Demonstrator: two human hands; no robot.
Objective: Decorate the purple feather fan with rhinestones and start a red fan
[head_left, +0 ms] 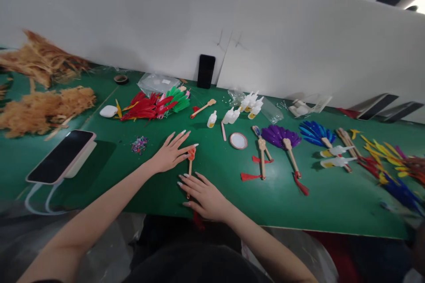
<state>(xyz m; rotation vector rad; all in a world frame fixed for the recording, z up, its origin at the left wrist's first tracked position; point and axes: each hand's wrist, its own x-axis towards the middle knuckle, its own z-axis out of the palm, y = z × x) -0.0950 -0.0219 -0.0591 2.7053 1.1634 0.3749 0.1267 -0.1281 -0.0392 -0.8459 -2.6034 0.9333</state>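
A small wooden fan handle [190, 169] with an orange top lies on the green table in front of me. My left hand [168, 154] has its thumb and index finger at the orange top, while its other fingers stretch out over the table. Lower down, my right hand [208, 195] holds the handle near its bottom end, with the fingers laid across it and the thumb below. A red tassel [198, 221] hangs past the table edge under my right hand. Small coloured sequins [139, 144] lie in a pile left of my left hand.
White glue bottles [231, 116] and a round lid [238, 140] stand beyond my hands. Purple [280, 136] and blue [317, 132] feather fans lie right; red feathers [146, 106] and tan fibre [46, 110] left. A phone [61, 157] on a stand sits at front left.
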